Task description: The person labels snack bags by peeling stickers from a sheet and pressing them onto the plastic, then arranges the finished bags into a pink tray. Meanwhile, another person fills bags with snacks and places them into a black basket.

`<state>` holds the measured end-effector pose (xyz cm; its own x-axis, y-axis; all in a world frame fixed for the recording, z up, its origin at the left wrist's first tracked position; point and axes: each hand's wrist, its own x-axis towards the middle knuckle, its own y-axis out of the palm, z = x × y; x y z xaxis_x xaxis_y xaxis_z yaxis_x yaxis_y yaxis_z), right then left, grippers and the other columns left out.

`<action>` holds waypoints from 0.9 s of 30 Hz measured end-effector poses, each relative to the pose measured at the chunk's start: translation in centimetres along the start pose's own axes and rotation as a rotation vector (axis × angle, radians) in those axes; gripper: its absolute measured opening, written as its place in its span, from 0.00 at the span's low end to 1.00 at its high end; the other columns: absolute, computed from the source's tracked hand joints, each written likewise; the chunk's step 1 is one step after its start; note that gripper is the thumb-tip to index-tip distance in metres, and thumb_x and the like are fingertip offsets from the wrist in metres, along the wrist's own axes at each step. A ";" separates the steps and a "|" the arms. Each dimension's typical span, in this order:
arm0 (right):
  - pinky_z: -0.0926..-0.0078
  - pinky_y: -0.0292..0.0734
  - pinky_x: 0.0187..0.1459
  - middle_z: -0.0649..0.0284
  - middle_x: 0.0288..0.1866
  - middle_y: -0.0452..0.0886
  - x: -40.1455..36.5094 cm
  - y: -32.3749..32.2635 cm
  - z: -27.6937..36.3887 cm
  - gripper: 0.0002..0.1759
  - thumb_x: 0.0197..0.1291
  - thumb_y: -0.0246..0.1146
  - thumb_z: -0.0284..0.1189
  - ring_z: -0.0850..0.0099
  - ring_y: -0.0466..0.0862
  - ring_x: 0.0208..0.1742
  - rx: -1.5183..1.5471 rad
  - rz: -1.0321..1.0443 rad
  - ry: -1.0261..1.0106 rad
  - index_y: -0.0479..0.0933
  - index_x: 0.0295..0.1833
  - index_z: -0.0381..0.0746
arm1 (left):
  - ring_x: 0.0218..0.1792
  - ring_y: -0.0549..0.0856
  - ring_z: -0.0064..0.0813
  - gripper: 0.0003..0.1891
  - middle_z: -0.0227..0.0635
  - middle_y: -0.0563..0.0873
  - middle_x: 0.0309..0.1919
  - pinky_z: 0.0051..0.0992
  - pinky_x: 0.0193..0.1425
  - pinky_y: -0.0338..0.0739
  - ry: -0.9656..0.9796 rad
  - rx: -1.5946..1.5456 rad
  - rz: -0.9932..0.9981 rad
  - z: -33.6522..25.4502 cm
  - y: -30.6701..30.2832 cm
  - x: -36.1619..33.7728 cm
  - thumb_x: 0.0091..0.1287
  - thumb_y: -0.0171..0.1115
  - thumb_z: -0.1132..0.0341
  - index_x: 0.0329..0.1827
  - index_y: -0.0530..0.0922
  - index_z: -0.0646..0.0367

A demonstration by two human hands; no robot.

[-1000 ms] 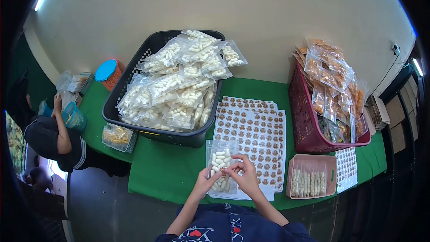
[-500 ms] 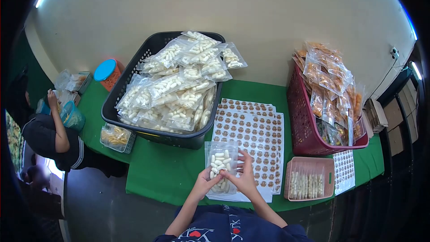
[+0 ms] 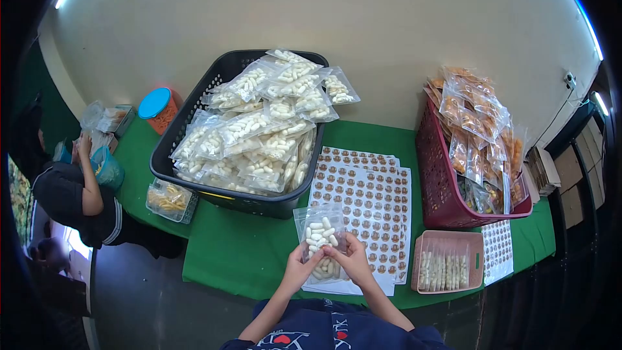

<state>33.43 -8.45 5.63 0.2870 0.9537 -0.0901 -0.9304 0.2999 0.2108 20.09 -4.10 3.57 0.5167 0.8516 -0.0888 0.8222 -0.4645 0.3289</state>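
A clear plastic bag of white, capsule-shaped pieces (image 3: 319,228) is held upright in front of me, over the table's front edge. My left hand (image 3: 299,269) grips its left side, and my right hand (image 3: 356,262) grips the right. Both thumbs meet on the front of the bag and press there; a small brownish spot shows at their tips, too small to make out fully. The other fingers are partly hidden behind the bag. Directly behind lie white sheets of round brown stickers (image 3: 363,198), partly covered by the bag and my right hand.
A black basket (image 3: 259,206) heaped with similar bags stands behind left. On the right are a maroon basket (image 3: 440,188) of orange-filled bags and a pink tray (image 3: 478,241) of small packs. A tub of yellow snacks (image 3: 170,198) sits left, near another person (image 3: 68,201).
My right fingers have closed in around the bag's right side, and both thumbs now press together on its front. The view has shifted slightly.
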 end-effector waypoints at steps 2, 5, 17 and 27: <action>0.82 0.73 0.44 0.62 0.40 0.79 -0.1 0.0 0.0 0.13 0.54 0.62 0.23 0.78 0.78 0.41 0.062 -0.035 0.013 0.71 0.45 0.32 | 0.41 0.77 0.15 0.16 0.32 0.80 0.41 0.17 0.44 0.72 -0.051 -0.004 0.004 -0.1 0.0 -0.1 0.63 0.57 0.67 0.50 0.72 0.67; 0.83 0.74 0.43 0.62 0.39 0.79 -0.3 0.2 -0.1 0.12 0.55 0.61 0.23 0.78 0.79 0.40 0.082 -0.080 0.010 0.71 0.45 0.32 | 0.40 0.77 0.15 0.16 0.31 0.80 0.41 0.16 0.44 0.71 -0.089 -0.024 0.027 -1.0 0.0 -0.1 0.63 0.57 0.66 0.51 0.72 0.67; 0.81 0.72 0.42 0.62 0.38 0.79 -0.9 1.5 0.8 0.11 0.55 0.62 0.25 0.79 0.78 0.39 0.110 -0.105 0.008 0.73 0.43 0.32 | 0.40 0.77 0.15 0.13 0.31 0.80 0.41 0.18 0.45 0.72 -0.040 -0.088 -0.041 -0.5 0.0 0.4 0.63 0.57 0.68 0.48 0.73 0.65; 0.80 0.73 0.43 0.64 0.38 0.79 -0.4 0.3 -0.5 0.12 0.55 0.62 0.27 0.79 0.78 0.40 0.103 -0.054 0.009 0.73 0.44 0.32 | 0.39 0.78 0.17 0.13 0.32 0.81 0.39 0.19 0.43 0.73 -0.037 0.041 -0.019 -0.3 -0.7 0.6 0.63 0.56 0.67 0.47 0.75 0.65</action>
<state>32.92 -8.80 5.28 0.3339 0.9358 -0.1130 -0.8850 0.3525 0.3042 19.76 -3.25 3.56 0.5089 0.8510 -0.1293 0.8405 -0.4589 0.2881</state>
